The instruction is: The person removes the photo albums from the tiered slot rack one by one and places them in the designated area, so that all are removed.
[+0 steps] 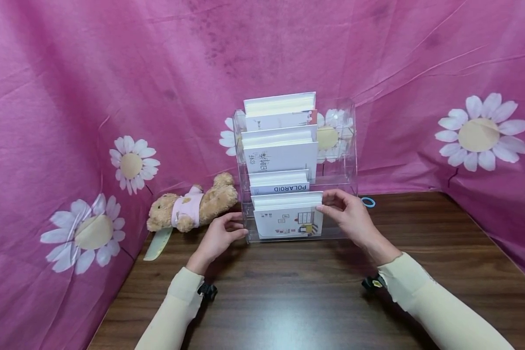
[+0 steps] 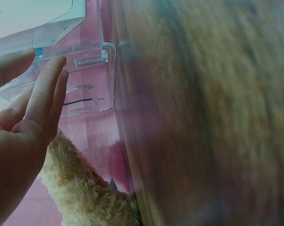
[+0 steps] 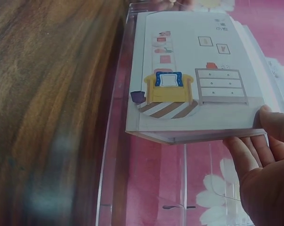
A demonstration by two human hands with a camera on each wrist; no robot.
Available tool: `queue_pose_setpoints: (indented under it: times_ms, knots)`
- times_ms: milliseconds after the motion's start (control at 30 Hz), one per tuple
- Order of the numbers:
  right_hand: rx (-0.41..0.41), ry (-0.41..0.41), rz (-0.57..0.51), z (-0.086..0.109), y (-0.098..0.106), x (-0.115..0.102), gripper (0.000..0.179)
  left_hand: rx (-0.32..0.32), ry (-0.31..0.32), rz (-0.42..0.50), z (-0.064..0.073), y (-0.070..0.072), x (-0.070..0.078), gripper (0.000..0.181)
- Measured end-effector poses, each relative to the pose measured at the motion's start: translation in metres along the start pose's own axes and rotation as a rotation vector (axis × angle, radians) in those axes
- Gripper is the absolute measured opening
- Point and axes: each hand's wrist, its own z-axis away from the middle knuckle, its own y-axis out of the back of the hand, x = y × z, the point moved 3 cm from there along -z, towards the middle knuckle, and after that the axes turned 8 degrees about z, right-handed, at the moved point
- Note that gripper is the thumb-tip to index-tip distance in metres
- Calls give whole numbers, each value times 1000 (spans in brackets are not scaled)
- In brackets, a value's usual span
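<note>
Dark worktop (image 1: 420, 238), clear rack (image 1: 339, 181) at twelve o'clock; right hand (image 1: 352, 218) pinches the front book (image 1: 284, 222) at three o'clock, left hand (image 1: 218, 238), fingers relaxed, gripping nothing, at eight!

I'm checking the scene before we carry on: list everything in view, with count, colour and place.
Bottom album: 1, white with furniture drawing, rack's lowest tier
POLAROID album: 1, whitish, tier above
Upper albums: 2, mostly white, top two tiers
Rack: 1, clear, on table
Teddy bear: 1, brown, pink top, lying left of rack
Comb-like item: 1, pale green, by the bear
Loop: 1, blue, right of rack
Table: 1, dark brown, underneath
Cloth: pink, white flowers, behind and at both sides
Sleeves: 2, cream, on arms
Wrist devices: 2, black, at wrists
Left hand: 1, bare, at rack's left edge
Right hand: 1, bare, pinching bottom album's right edge
</note>
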Motion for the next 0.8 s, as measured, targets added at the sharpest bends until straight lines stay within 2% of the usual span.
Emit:
queue_pose_setpoints:
  times_ms: [333,800]
  knots:
    - [22,5,-27,-1,4,-6,33,10,14,9,1,-1,0,48]
    - [62,16,18,-4,18,-13,37,16,23,-4,2,-2,-1,47]
